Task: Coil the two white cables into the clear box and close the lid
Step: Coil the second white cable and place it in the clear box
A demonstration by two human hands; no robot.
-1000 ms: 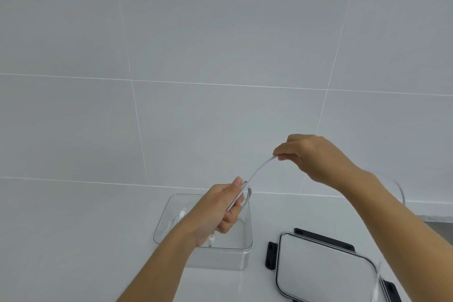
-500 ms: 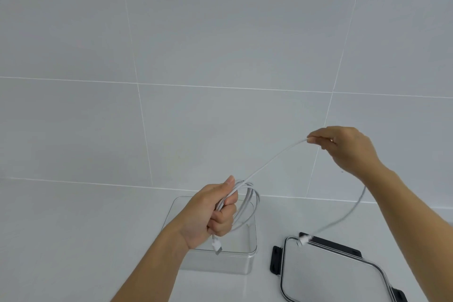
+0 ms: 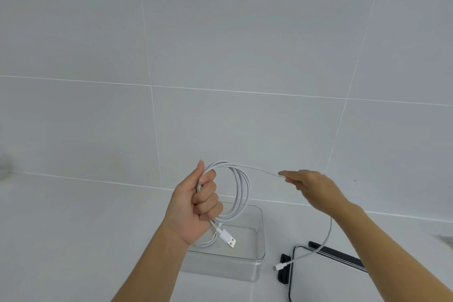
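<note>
Fingers of the right hand (image 3: 316, 191) hid just where they pinched the thin white cable (image 3: 241, 187), whose free end dangled over the black-clipped clear lid (image 3: 323, 277), itself cut off at the frame's bottom edge. The left hand (image 3: 196, 206) was fisted tight around several loops of that cable, held above the clear rectangular plastic box (image 3: 257, 240) on the white counter (image 3: 73, 228). Whether a 2nd cable lay inside, I couldn't tell.
</note>
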